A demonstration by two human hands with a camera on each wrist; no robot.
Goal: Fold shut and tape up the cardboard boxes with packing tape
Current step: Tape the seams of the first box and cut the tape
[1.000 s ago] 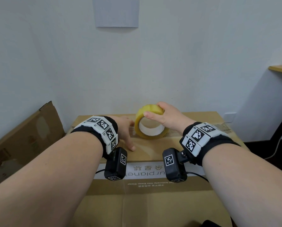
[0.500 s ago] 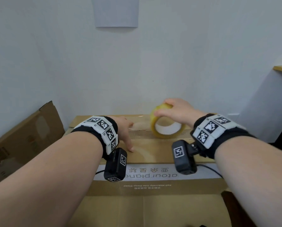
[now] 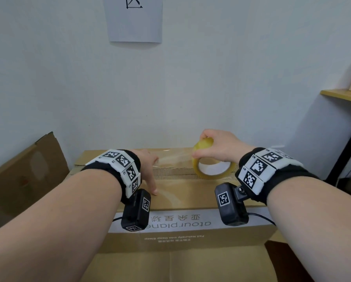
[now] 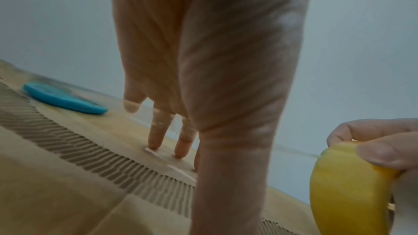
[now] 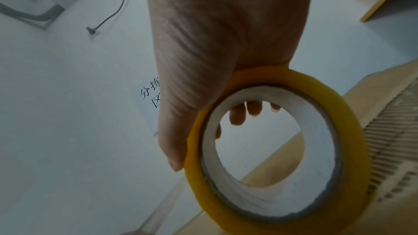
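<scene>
A brown cardboard box [image 3: 180,198] with a white printed band lies flaps-down in front of me. Its top seam shows torn corrugated strips [image 3: 174,173]. My right hand [image 3: 217,147] grips a yellow roll of packing tape [image 3: 213,165] over the right part of the seam; in the right wrist view the roll [image 5: 353,131] fills the lower right. A clear strip of tape [image 3: 174,158] stretches from the roll leftward to my left hand [image 3: 148,169]. The left hand's straight fingers [image 4: 158,137] press the tape end onto the box top.
A blue flat tool [image 4: 63,101] lies on the box's far left. A flattened cardboard sheet [image 3: 24,171] leans against the left wall. A paper sign [image 3: 134,19] hangs on the wall ahead. A wooden shelf [image 3: 341,95] juts out at the right.
My right hand has carried the tape roll to the right along the seam, drawing out a longer strip. The left hand has stayed pressed on the box top.
</scene>
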